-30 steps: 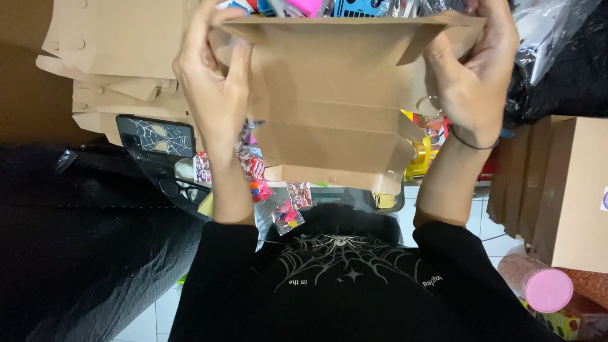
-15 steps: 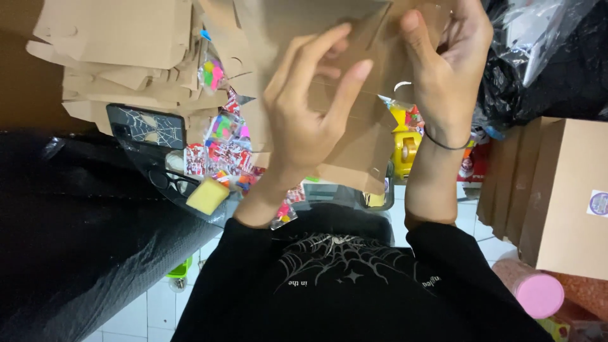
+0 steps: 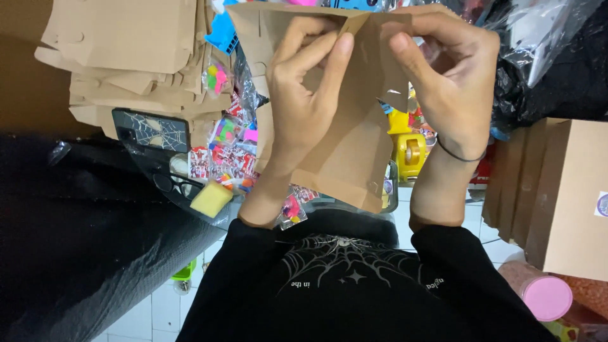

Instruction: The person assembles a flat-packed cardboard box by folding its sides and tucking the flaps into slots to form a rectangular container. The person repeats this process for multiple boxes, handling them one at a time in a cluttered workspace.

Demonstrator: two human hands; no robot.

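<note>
Your left hand (image 3: 304,104) is pinching the brown cardboard box blank (image 3: 345,149) near its top edge: thumb and index finger are pressed together on a folded flap, other fingers curled behind the card. Your right hand (image 3: 446,85) is gripping the same blank from the opp. side, thumb on the front face, fingers wrapped over the top edge & closed on the card. Thin black band is sitting on the right wrist. Both hands are touching the blank; nothing else in either hand.

Blank is being held up in front of your chest, btwn the two hands, tilted, part-folded w/ a crease running down the middle; lower corner is hanging just above your black printed shirt (image 3: 354,285).

Surroundings:
- Stack of flat brown cardboard blanks (image 3: 126,57) is lying upper left, well apart from the hands.
- Phone in a dark spider-web case (image 3: 152,130) is resting just below that stack.
- Small clear packets w/ colourful toys (image 3: 225,155) are piling up beside the phone, partly behind your left forearm.
- Yellow sponge-like block (image 3: 211,198) is sitting near the left wrist, inside clear plastic.
- Yellow tape dispenser (image 3: 408,152) is showing btwn the blank and your right forearm.
- Row of closed brown boxes (image 3: 563,196) is standing at right, edge to edge.
- Pink-lidded round container (image 3: 544,294) is lying lower right, just below those boxes.
- Black plastic sheeting (image 3: 82,240) is covering the left side; more black plastic bags at upper right.
</note>
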